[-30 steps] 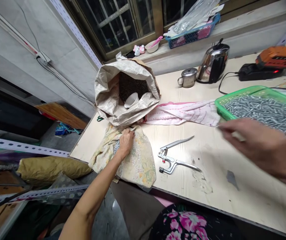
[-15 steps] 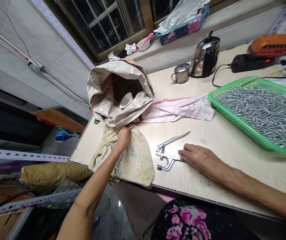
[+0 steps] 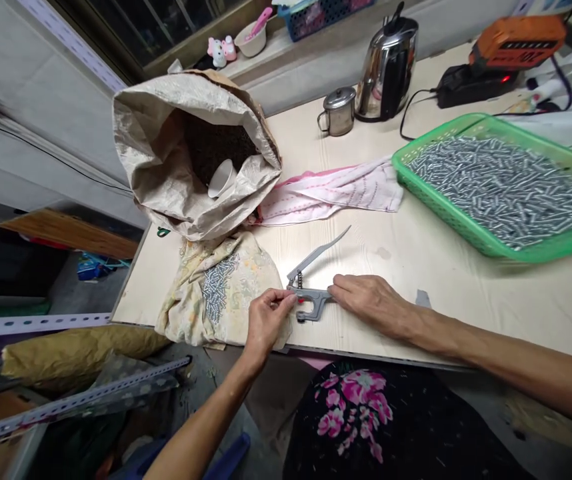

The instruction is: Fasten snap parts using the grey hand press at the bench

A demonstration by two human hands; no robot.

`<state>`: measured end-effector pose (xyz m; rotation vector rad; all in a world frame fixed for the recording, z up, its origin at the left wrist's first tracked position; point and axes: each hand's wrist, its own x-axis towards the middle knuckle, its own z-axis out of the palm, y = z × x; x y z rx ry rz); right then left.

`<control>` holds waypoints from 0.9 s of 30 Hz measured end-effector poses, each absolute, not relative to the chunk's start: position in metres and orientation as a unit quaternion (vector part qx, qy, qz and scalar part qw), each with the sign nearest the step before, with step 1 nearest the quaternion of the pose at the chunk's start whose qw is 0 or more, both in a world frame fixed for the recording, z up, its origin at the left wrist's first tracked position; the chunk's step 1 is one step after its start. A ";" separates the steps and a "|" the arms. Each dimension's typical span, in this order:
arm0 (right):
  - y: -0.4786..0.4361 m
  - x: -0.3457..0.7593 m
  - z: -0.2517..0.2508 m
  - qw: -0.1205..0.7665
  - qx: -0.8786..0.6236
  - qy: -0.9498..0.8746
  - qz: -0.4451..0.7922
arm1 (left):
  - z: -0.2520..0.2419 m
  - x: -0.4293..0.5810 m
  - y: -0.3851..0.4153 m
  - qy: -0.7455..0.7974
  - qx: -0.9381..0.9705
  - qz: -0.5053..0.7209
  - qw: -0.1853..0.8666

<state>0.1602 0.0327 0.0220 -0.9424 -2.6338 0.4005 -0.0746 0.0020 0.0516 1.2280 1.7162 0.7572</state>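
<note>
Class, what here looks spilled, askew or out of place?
A heap of small metal pieces lies loose on the floral cloth, which droops off the table, apart from the green basket. A white cup lies tilted inside the open sack.

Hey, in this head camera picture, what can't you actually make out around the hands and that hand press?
- Head view: whatever the left hand pinches at the hand press is covered by its fingertips.
- Lower handle of the press: under the right hand; grip unclear.
- Dark contents of the sack: too fine to identify.
- Far end of the green basket: cut off by the right edge.
</note>
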 end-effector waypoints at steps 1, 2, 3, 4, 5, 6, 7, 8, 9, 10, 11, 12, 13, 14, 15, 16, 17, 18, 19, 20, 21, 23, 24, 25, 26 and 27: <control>0.032 0.160 0.024 0.158 -0.328 -0.921 0.139 | 0.047 -0.072 -0.002 0.692 0.491 0.307 0.431; 0.031 0.161 0.026 0.157 -0.328 -0.921 0.141 | 0.042 -0.072 -0.005 0.695 0.491 0.306 0.426; 0.031 0.160 0.027 0.157 -0.330 -0.920 0.142 | 0.038 -0.071 -0.007 0.697 0.492 0.305 0.423; 0.031 0.160 0.028 0.157 -0.331 -0.920 0.143 | 0.035 -0.072 -0.008 0.699 0.492 0.303 0.421; 0.031 0.160 0.029 0.155 -0.332 -0.919 0.143 | 0.032 -0.072 -0.009 0.700 0.491 0.301 0.421; 0.031 0.160 0.029 0.154 -0.333 -0.919 0.142 | 0.029 -0.073 -0.009 0.702 0.490 0.299 0.422; 0.031 0.160 0.030 0.153 -0.334 -0.920 0.140 | 0.027 -0.073 -0.010 0.703 0.489 0.297 0.423; 0.032 0.159 0.030 0.152 -0.334 -0.920 0.138 | 0.026 -0.073 -0.011 0.705 0.488 0.295 0.422; 0.032 0.159 0.031 0.149 -0.333 -0.921 0.138 | 0.024 -0.074 -0.011 0.706 0.489 0.293 0.420; 0.032 0.159 0.031 0.146 -0.332 -0.922 0.139 | 0.023 -0.074 -0.011 0.707 0.491 0.291 0.418; 0.033 0.159 0.031 0.143 -0.332 -0.922 0.140 | 0.022 -0.074 -0.011 0.707 0.495 0.289 0.415; 0.033 0.159 0.030 0.139 -0.333 -0.922 0.142 | 0.021 -0.075 -0.011 0.707 0.500 0.286 0.412; 0.033 0.158 0.029 0.134 -0.335 -0.922 0.144 | 0.021 -0.075 -0.010 0.707 0.505 0.279 0.408; 0.034 0.157 0.027 0.130 -0.338 -0.921 0.145 | 0.021 -0.076 -0.009 0.709 0.510 0.270 0.405; 0.034 0.157 0.025 0.124 -0.343 -0.920 0.147 | 0.021 -0.077 -0.008 0.711 0.515 0.257 0.403; 0.035 0.156 0.023 0.117 -0.348 -0.918 0.151 | 0.021 -0.078 -0.007 0.715 0.520 0.242 0.400; 0.035 0.155 0.020 0.109 -0.352 -0.916 0.156 | 0.022 -0.079 -0.006 0.717 0.524 0.228 0.398; 0.036 0.155 0.019 0.101 -0.354 -0.916 0.162 | 0.022 -0.079 -0.005 0.719 0.528 0.216 0.397; 0.038 0.155 0.018 0.095 -0.354 -0.915 0.166 | 0.023 -0.080 -0.004 0.720 0.529 0.207 0.399; 0.040 0.156 0.018 0.094 -0.355 -0.916 0.165 | 0.023 -0.081 -0.003 0.720 0.528 0.201 0.404; 0.043 0.157 0.018 0.099 -0.355 -0.916 0.159 | 0.023 -0.081 -0.003 0.719 0.524 0.197 0.412; 0.051 0.160 0.020 0.120 -0.356 -0.917 0.133 | 0.023 -0.082 -0.003 0.718 0.510 0.190 0.434; 0.056 0.162 0.020 0.128 -0.357 -0.918 0.119 | 0.023 -0.082 -0.004 0.719 0.500 0.186 0.447; 0.062 0.163 0.021 0.131 -0.356 -0.919 0.109 | 0.023 -0.081 -0.004 0.720 0.488 0.182 0.460; 0.067 0.164 0.021 0.126 -0.353 -0.921 0.104 | 0.023 -0.081 -0.004 0.721 0.475 0.180 0.472; 0.071 0.164 0.021 0.118 -0.349 -0.924 0.103 | 0.023 -0.080 -0.004 0.724 0.461 0.180 0.481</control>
